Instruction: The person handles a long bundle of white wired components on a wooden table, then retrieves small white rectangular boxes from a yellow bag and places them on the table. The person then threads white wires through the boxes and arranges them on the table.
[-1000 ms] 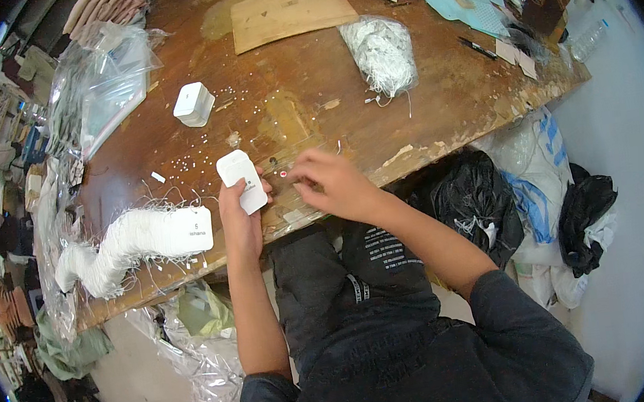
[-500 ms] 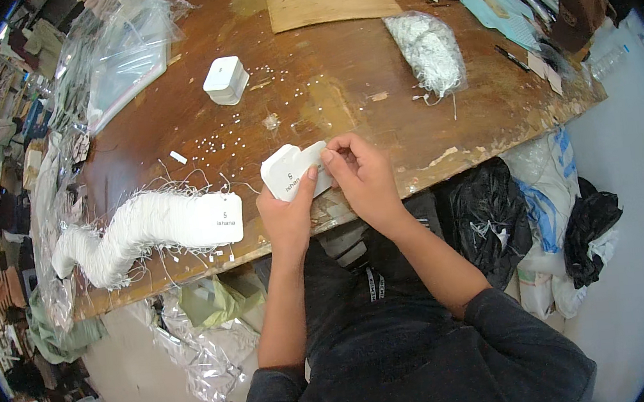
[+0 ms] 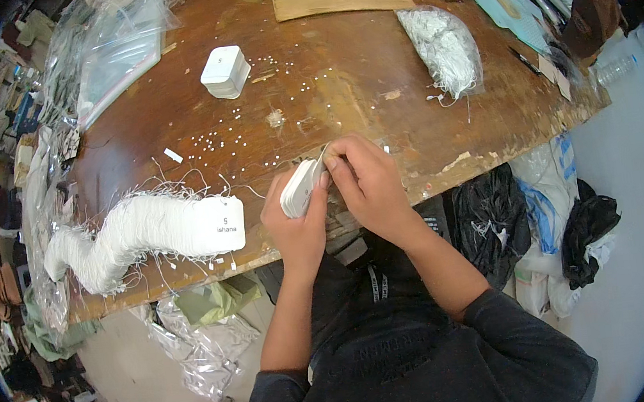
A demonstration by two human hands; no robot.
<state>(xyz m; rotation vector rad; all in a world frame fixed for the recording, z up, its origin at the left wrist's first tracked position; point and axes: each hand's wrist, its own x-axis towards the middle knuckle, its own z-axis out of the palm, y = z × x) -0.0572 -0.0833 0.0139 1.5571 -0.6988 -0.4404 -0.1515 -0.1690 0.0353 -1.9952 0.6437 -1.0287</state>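
Gripping a thick stack of white rounded tags (image 3: 301,188), both hands (image 3: 337,199) clamped together on it.

Bright, even light; sharp centre, edges prob. fisheye-warped w/ dark rim.

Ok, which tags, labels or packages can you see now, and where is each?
Stack of white tags: held in both hands at the table edge.
Long strung row of white tags: lying curved, left.
Small white stack: far left of centre.
Clear bag of white strings: far right.
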